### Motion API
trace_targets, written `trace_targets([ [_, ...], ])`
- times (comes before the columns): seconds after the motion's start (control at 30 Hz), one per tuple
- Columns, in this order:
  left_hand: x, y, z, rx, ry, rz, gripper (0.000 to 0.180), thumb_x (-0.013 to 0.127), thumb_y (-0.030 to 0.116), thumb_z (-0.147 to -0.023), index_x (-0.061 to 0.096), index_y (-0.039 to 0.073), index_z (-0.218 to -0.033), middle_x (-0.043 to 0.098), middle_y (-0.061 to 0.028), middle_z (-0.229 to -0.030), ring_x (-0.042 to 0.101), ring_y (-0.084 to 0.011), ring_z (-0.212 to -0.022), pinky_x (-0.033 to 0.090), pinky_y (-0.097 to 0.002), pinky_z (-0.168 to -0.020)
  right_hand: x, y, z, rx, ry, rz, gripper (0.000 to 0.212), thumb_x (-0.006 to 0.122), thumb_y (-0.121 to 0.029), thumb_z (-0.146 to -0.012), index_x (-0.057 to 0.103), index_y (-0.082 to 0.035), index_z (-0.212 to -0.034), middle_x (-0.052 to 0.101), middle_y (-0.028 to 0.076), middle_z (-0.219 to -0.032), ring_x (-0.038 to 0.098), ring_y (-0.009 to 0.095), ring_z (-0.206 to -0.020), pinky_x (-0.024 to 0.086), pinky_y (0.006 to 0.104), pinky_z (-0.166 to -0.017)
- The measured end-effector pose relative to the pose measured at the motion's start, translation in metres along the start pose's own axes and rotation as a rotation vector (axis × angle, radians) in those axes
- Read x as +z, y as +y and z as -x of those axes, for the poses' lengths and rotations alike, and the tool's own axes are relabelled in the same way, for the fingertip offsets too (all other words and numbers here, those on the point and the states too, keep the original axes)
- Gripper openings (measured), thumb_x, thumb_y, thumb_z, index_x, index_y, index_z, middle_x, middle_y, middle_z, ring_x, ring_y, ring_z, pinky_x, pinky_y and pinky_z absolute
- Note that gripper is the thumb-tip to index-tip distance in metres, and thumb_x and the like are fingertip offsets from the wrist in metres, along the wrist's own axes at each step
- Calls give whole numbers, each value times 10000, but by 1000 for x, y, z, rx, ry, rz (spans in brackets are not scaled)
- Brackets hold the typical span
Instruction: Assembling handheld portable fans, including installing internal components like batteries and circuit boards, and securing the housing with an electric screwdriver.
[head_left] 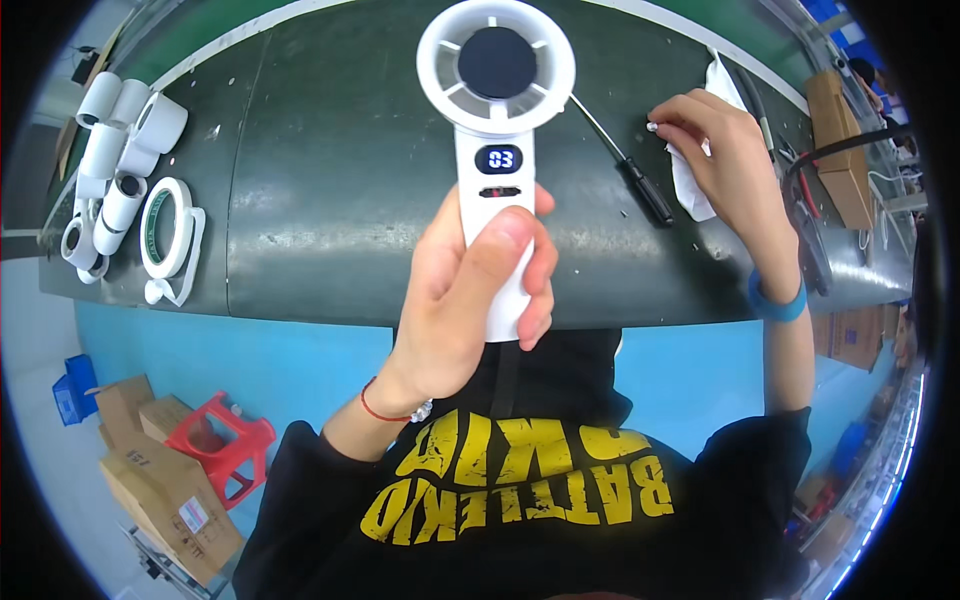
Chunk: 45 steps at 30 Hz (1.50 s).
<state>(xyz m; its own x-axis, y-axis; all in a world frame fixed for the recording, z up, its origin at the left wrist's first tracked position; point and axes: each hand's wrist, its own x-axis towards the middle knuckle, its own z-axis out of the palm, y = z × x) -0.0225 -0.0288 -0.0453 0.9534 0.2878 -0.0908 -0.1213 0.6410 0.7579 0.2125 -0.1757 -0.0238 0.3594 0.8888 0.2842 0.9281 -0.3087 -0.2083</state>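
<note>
Upright in front of me is a white handheld fan (497, 232), its round head with a dark hub facing up at me. A small display on its neck is lit. My left hand (470, 280), with a red bracelet at the wrist, is closed around the fan's handle, thumb lying on the front. Over the right side of the table, my right hand (722, 150) pinches a small white piece (652, 127) between thumb and fingers; its exact kind is too small to tell. Beneath that hand lies a crumpled white sheet (690, 190), partly covered.
A black-handled screwdriver (645, 192) lies between the fan and my right hand. Several white cylindrical parts (103, 150) are piled at the table's left, beside a roll of tape (166, 228). Pliers (808, 195) and a cardboard box (838, 150) sit at the right edge.
</note>
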Motion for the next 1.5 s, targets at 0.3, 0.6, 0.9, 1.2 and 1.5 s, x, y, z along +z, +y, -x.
trace_targets([
  [0.3, 3, -5, -10, -39, 3, 34, 282, 465, 206, -1013, 433, -15, -1186, 524, -66, -794, 508, -96, -545, 429, -248, -498, -8, -81, 11, 109, 63, -827, 209, 583, -18, -909, 573, 34, -1111, 617, 71, -1021, 578, 99, -883, 470, 222, -791],
  [0.6, -3, -11, -13, 35, -69, 29, 267, 469, 177, -1010, 434, -8, -1199, 532, -57, -797, 503, -85, -568, 412, -227, -512, 10, -103, 17, 215, 108, -1149, 142, 641, 28, -870, 553, 19, -981, 675, 159, -970, 679, 211, -923, 547, 286, -806],
  [0.9, -4, -13, -12, 65, -140, -1, 288, 449, 153, -1016, 393, 4, -1256, 542, -50, -832, 523, -85, -630, 427, -225, -581, 11, -97, 15, 51, 115, -943, 158, 710, 43, -791, 640, 19, -930, 674, 185, -967, 660, 218, -887, 511, 308, -801],
  [1.2, -6, -12, -11, 57, -178, -40, 421, 480, 325, -1019, 385, 12, -1286, 541, -96, -891, 592, -153, -685, 491, -284, -614, 10, -94, 11, -135, 182, -749, 260, 712, 115, -699, 681, 37, -945, 691, 168, -926, 660, 229, -828, 508, 299, -728],
  [1.5, -7, -15, -11, 68, -231, 10, 354, 457, 144, -1024, 319, -6, -1312, 523, -53, -897, 527, -91, -682, 447, -251, -628, 18, -97, 5, -315, 339, -499, 281, 690, 147, -653, 665, 12, -899, 670, 150, -886, 653, 266, -760, 518, 331, -677],
])
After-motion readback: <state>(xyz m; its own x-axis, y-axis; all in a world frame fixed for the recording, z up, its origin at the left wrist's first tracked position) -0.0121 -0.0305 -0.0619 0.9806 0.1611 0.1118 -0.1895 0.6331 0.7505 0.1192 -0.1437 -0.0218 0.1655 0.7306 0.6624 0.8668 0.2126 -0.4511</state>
